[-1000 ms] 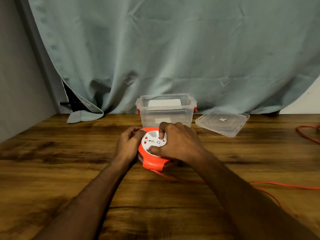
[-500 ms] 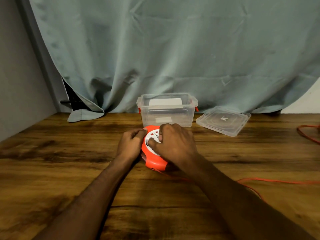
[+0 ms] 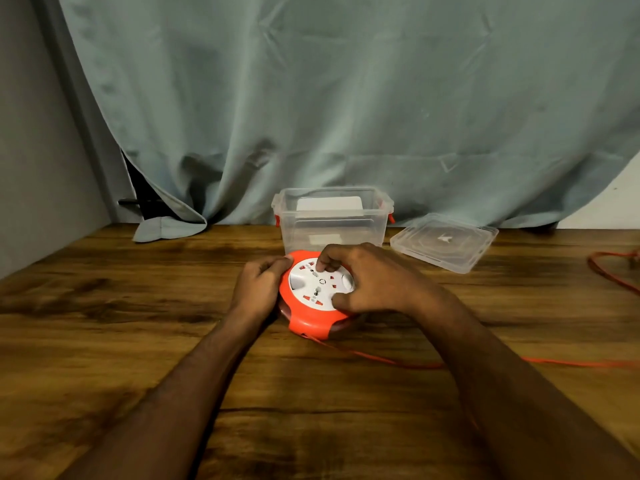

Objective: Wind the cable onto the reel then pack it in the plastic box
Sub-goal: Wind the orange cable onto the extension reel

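Hands on the reel (image 3: 313, 311) mid-frame, plastic box (image 3: 332, 220) just behind.
Left hand (image 3: 258, 289) grips its rim, right hand (image 3: 367, 282) curls over its face; loose cable (image 3: 398, 362) could snag or bunch.

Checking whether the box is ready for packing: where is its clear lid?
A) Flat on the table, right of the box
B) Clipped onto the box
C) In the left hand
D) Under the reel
A: the lid lies on the table beside the open plastic box.
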Available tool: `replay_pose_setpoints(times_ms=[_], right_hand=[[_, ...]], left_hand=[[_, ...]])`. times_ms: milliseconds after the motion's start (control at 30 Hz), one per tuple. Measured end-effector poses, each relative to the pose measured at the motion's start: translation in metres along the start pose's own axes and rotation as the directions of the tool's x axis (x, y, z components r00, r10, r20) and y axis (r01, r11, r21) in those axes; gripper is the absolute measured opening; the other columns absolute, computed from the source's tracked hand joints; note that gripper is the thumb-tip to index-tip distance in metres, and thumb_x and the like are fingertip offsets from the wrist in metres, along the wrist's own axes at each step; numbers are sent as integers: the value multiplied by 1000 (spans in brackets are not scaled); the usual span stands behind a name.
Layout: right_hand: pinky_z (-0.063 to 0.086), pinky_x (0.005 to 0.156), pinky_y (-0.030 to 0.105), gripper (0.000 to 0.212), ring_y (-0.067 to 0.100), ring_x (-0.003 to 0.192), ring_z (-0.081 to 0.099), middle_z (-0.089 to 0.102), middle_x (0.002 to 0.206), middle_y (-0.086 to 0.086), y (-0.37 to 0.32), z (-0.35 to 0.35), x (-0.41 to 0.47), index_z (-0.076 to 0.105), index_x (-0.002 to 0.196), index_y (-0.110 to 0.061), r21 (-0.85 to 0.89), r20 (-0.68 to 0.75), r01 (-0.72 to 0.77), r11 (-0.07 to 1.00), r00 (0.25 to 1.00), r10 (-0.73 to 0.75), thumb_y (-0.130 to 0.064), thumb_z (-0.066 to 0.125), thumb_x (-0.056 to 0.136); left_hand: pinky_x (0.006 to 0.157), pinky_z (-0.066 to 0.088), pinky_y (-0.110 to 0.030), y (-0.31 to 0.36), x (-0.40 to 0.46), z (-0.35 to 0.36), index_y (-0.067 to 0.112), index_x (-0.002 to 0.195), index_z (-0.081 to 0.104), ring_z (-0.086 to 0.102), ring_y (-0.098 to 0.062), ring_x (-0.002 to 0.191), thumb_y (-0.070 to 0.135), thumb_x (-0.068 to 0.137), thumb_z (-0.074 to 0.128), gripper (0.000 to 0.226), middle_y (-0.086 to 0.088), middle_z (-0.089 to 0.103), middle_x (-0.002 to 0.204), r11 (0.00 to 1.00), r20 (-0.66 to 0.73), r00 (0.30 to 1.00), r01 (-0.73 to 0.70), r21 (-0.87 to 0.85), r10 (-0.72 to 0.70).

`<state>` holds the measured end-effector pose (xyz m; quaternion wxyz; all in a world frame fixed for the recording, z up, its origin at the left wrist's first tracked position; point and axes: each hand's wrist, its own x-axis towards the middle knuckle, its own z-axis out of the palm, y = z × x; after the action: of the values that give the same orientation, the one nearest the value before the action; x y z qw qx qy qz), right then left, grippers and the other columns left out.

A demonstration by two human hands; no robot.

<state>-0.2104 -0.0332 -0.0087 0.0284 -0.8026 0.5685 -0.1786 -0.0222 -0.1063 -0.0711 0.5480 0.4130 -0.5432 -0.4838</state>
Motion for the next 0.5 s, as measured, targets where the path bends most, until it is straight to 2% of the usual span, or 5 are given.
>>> replay_pose_setpoints(times_ms=[200, 300, 367, 433, 500], right_hand=[[46, 66, 31, 57, 7, 84, 58, 65, 102, -15, 1, 1, -1, 45, 109, -44, 12, -41, -6, 1000, 999, 7, -51, 81, 66], [42, 63, 32, 56, 11, 81, 58, 64, 89, -12, -4, 6, 1, 47, 102, -41, -52, -94, -53, 997, 994, 48, -66, 78, 63], [34, 60, 30, 57, 12, 76, 53, 57, 82, -13, -8, 9, 2, 48, 98, -38, -91, -136, -82, 992, 988, 70, -74, 74, 62], [30, 59, 30, 55, 12, 74, 45, 47, 79, -15, -13, 14, 4, 48, 95, -37, -111, -174, -112, 987, 980, 92, -78, 70, 65], [31, 67, 33, 54, 16, 79, 44, 48, 85, -11, -17, 20, 5, 50, 93, -35, -123, -208, -139, 983, 972, 111, -79, 67, 68]], left_hand=[[87, 58, -59, 0, 1, 0, 21, 70, 83, 74, -44, 88, 17, 94, 67, 29, -18, 80, 83, 999, -21, 999, -29, 18, 30], [90, 57, -61, 2, 0, 2, 21, 65, 82, 72, -39, 85, 11, 96, 65, 36, -20, 79, 84, 1000, -40, 999, -15, 1, 15], [91, 55, -63, 2, -1, 2, 19, 66, 81, 73, -43, 89, 12, 96, 65, 35, -25, 78, 91, 1000, -47, 999, -20, 4, 20], [92, 56, -66, 1, 0, 1, 18, 68, 81, 72, -53, 97, 15, 96, 66, 32, -25, 78, 92, 999, -45, 998, -32, 9, 32], [93, 56, -66, 0, 0, 1, 19, 69, 82, 70, -55, 100, 16, 95, 66, 31, -24, 79, 92, 999, -45, 998, -48, 12, 48]])
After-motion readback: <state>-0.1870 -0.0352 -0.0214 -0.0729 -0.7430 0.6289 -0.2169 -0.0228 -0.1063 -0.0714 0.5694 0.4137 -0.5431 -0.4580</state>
